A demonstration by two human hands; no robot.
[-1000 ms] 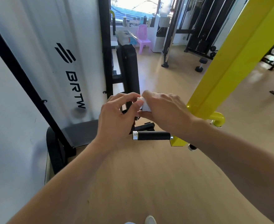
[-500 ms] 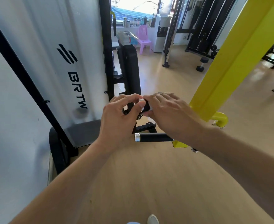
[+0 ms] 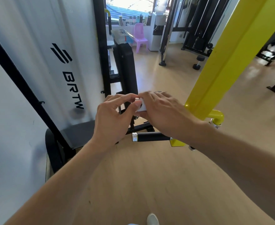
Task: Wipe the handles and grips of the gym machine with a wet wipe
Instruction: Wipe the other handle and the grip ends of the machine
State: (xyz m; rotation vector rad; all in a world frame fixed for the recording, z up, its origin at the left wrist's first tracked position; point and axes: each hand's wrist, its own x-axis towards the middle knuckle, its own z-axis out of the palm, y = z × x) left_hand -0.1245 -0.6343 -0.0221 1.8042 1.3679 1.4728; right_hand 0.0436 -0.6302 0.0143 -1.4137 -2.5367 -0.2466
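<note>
Nearest: tip of a white shoe (image 3: 152, 219) at btm edge, on the tan wood floor (image 3: 133, 184). Both bare forearms reach fwd from the lower corners.

Mid: a horizontal black grip (image 3: 154, 136) w/ a silver end cap, joined at its right end to the yellow frame (image 3: 234, 51); it sits below the hands, not touched by either. A 2nd silver-capped end shows just right of it, under the right forearm.

Above that, hands meet at frame centre. Left hand (image 3: 112, 120): thumb & index curled fwd, pinching the left edge of a small white wet wipe (image 3: 141, 107); other fingers bent loosely behind. Right hand (image 3: 161, 111): palm down, fingers pressed together & curled over the wipe, covering most of it, so only a small white patch shows betw. the two hands. A bit of silver metal shows at the wipe's top edge; can't tell what it belongs to, or if the wipe is wrapped on anything.

Left: big white shroud panel (image 3: 41, 65) w/ "BRTW" logo, black struts. Behind the hands: upright black back pad (image 3: 127, 69) on a black frame.

Far: pink plastic chair (image 3: 140, 38), a dumbbell (image 3: 198, 61) on the floor, black cable machines, bright window w/ bottles on the sill.
</note>
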